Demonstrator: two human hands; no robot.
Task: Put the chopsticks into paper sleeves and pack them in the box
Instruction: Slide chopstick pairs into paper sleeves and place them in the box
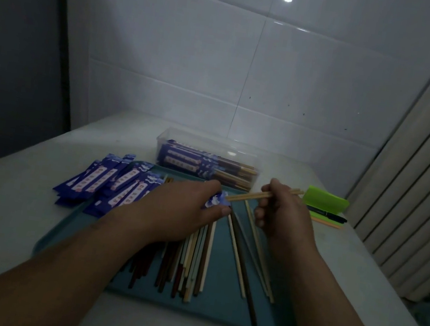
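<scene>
White table (21,218): clear box (160,145) holds sleeved chopsticks (208,166); left hand (182,208) pinches sleeve (216,201), right hand (284,214) grips pale chopsticks (252,195).

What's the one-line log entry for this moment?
step: sleeving | left hand: holds paper sleeve | right hand: holds light chopsticks, tips at sleeve mouth | box: sleeved pairs inside

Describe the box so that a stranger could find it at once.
Find the teal tray on the white table. Just behind its far edge stands a long box holding sleeved chopsticks. Only it is transparent; the green case to its right is opaque.
</scene>
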